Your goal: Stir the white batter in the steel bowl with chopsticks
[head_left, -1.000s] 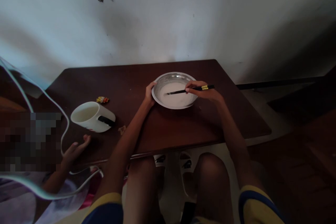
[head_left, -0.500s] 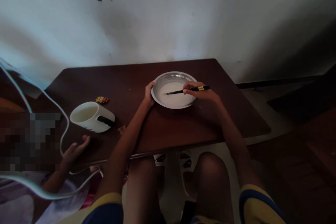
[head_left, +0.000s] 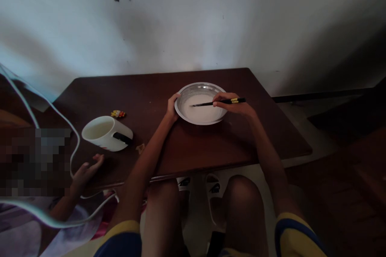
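Note:
A shiny metal bowl (head_left: 180,113) stands on the dark wooden table, holding a pale, whitish liquid (head_left: 199,113). My left hand (head_left: 173,106) grips the bowl's left rim, thumb on top. Black chopsticks (head_left: 238,100) with gold bands are pinched in the fingers of my right hand (head_left: 230,103), over the bowl's right side. Their tips dip into the liquid near the bowl's middle. Whether there are one or two sticks is hard to tell, since they lie close together.
A white mug (head_left: 105,134) with a black handle stands at the left, beside a small yellow-and-red figurine (head_left: 118,114). A brownish scrap (head_left: 140,149) lies near my left forearm. Another person's hand (head_left: 87,170) rests at the table's left edge. White cables (head_left: 75,144) run along the left.
My right hand and the chopsticks have shifted slightly to the right over the bowl. My left hand stays on the rim.

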`<state>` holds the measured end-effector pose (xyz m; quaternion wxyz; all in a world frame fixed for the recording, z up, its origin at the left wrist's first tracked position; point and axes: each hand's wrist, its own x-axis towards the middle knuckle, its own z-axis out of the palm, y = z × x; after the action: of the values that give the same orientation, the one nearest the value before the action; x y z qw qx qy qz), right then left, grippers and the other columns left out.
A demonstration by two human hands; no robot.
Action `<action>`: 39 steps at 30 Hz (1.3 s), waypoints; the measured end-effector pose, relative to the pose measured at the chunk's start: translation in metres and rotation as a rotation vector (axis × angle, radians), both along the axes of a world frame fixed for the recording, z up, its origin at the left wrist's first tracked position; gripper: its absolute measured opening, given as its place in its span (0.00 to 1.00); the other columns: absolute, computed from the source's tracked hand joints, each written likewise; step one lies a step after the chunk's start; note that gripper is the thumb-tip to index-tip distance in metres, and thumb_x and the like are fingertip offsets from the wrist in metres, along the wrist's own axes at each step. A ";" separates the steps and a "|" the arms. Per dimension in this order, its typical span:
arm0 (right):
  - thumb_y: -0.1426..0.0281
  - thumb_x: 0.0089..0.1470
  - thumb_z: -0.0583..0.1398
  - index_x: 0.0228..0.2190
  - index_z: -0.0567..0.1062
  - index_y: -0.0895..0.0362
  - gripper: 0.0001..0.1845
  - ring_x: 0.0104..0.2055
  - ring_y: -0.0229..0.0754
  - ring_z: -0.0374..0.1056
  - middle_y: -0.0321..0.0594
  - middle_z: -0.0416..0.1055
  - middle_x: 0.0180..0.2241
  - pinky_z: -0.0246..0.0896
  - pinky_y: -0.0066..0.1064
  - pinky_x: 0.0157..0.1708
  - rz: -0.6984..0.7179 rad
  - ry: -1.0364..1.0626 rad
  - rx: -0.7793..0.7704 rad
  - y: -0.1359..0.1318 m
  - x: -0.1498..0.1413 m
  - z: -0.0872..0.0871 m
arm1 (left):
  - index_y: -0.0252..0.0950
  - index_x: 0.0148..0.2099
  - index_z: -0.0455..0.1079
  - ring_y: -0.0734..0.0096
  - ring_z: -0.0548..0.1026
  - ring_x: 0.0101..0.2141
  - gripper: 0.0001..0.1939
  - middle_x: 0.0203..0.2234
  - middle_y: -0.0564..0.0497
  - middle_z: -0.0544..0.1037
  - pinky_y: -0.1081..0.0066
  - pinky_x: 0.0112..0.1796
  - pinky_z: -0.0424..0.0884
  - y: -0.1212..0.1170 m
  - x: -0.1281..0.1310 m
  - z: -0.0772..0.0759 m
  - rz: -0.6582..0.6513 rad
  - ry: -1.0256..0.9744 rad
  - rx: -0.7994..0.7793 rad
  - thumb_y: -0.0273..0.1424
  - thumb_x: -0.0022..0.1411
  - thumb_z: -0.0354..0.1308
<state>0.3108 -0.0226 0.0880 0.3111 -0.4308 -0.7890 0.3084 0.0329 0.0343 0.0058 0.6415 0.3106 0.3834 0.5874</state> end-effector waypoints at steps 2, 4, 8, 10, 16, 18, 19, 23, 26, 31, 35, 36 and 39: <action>0.51 0.59 0.66 0.35 0.80 0.53 0.17 0.39 0.46 0.75 0.42 0.82 0.36 0.67 0.38 0.39 -0.121 -0.018 0.039 0.004 0.013 -0.001 | 0.38 0.35 0.79 0.41 0.84 0.49 0.08 0.30 0.45 0.85 0.54 0.47 0.82 -0.001 0.001 0.002 0.013 0.004 -0.012 0.36 0.53 0.64; 0.51 0.59 0.66 0.33 0.79 0.53 0.18 0.36 0.45 0.74 0.41 0.81 0.32 0.66 0.37 0.37 -0.171 -0.024 0.029 0.004 0.032 0.003 | 0.38 0.34 0.78 0.40 0.83 0.50 0.07 0.31 0.44 0.85 0.54 0.48 0.81 -0.002 0.002 0.004 0.034 0.006 -0.019 0.36 0.54 0.64; 0.51 0.59 0.67 0.34 0.79 0.54 0.19 0.37 0.45 0.75 0.41 0.81 0.31 0.68 0.37 0.39 0.026 -0.027 -0.107 -0.005 0.038 0.014 | 0.38 0.33 0.77 0.40 0.83 0.50 0.06 0.30 0.44 0.85 0.54 0.48 0.81 -0.003 0.002 0.004 0.045 0.003 -0.015 0.35 0.54 0.64; 0.50 0.59 0.67 0.35 0.80 0.54 0.19 0.38 0.45 0.75 0.41 0.81 0.33 0.69 0.37 0.40 0.123 -0.044 -0.134 -0.007 0.021 0.013 | 0.38 0.33 0.77 0.41 0.83 0.50 0.06 0.30 0.45 0.85 0.54 0.47 0.82 -0.002 0.002 0.004 0.028 0.003 -0.011 0.35 0.54 0.64; 0.55 0.61 0.64 0.37 0.79 0.53 0.14 0.42 0.46 0.75 0.41 0.82 0.39 0.68 0.37 0.43 -0.054 -0.070 0.039 0.000 0.001 -0.002 | 0.37 0.37 0.78 0.41 0.84 0.50 0.12 0.33 0.44 0.86 0.54 0.49 0.81 -0.001 0.000 0.002 -0.003 0.002 0.004 0.39 0.53 0.67; 0.55 0.60 0.64 0.35 0.78 0.53 0.14 0.40 0.46 0.75 0.41 0.81 0.37 0.68 0.37 0.41 -0.113 -0.082 0.062 -0.001 0.021 0.003 | 0.38 0.36 0.78 0.41 0.84 0.50 0.11 0.32 0.44 0.86 0.54 0.48 0.81 -0.001 -0.001 0.001 0.001 0.010 0.006 0.39 0.53 0.66; 0.55 0.60 0.65 0.34 0.78 0.53 0.14 0.39 0.46 0.75 0.42 0.81 0.35 0.68 0.37 0.41 -0.110 -0.085 0.049 -0.002 0.031 0.007 | 0.38 0.35 0.78 0.41 0.84 0.50 0.10 0.32 0.44 0.86 0.54 0.48 0.81 -0.001 -0.001 0.000 0.008 0.014 0.006 0.38 0.53 0.66; 0.52 0.60 0.66 0.36 0.80 0.54 0.17 0.39 0.47 0.77 0.42 0.82 0.33 0.69 0.38 0.41 0.067 -0.086 -0.094 -0.010 0.037 0.018 | 0.38 0.34 0.77 0.42 0.84 0.48 0.09 0.31 0.44 0.85 0.55 0.47 0.81 0.000 -0.002 -0.002 0.020 0.024 0.006 0.38 0.53 0.66; 0.52 0.59 0.66 0.38 0.81 0.53 0.17 0.43 0.47 0.77 0.42 0.83 0.39 0.70 0.38 0.44 0.150 -0.084 -0.081 -0.008 0.008 0.009 | 0.38 0.36 0.78 0.44 0.84 0.47 0.11 0.31 0.45 0.85 0.56 0.47 0.81 0.001 -0.002 -0.002 0.000 0.014 0.007 0.39 0.52 0.67; 0.52 0.61 0.65 0.37 0.80 0.51 0.16 0.42 0.48 0.76 0.41 0.83 0.40 0.69 0.39 0.43 -0.085 -0.080 0.040 0.002 0.006 -0.005 | 0.39 0.37 0.77 0.42 0.84 0.48 0.13 0.31 0.45 0.85 0.55 0.47 0.81 0.001 0.000 -0.001 -0.002 0.009 -0.008 0.41 0.51 0.68; 0.50 0.60 0.66 0.35 0.81 0.52 0.18 0.39 0.48 0.76 0.41 0.82 0.35 0.69 0.40 0.41 -0.001 -0.105 -0.016 -0.004 0.041 0.011 | 0.39 0.36 0.76 0.41 0.84 0.48 0.13 0.31 0.45 0.85 0.55 0.47 0.81 0.001 0.000 -0.002 0.009 0.015 0.002 0.41 0.50 0.67; 0.50 0.60 0.65 0.36 0.81 0.52 0.19 0.39 0.47 0.76 0.41 0.82 0.34 0.69 0.39 0.41 0.058 -0.108 -0.063 -0.007 0.042 0.014 | 0.39 0.36 0.76 0.42 0.84 0.48 0.13 0.31 0.45 0.85 0.55 0.46 0.81 0.001 0.000 -0.003 0.008 0.015 0.009 0.41 0.49 0.67; 0.50 0.62 0.64 0.38 0.81 0.53 0.18 0.40 0.47 0.77 0.41 0.83 0.37 0.70 0.38 0.42 0.134 -0.113 -0.097 -0.012 0.021 0.014 | 0.39 0.35 0.77 0.43 0.84 0.48 0.12 0.31 0.45 0.85 0.57 0.46 0.81 0.000 0.000 -0.002 0.002 0.017 0.012 0.40 0.50 0.67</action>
<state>0.3321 -0.0351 0.1020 0.2238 -0.4084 -0.8164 0.3414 0.0328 0.0348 0.0039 0.6356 0.3193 0.3856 0.5876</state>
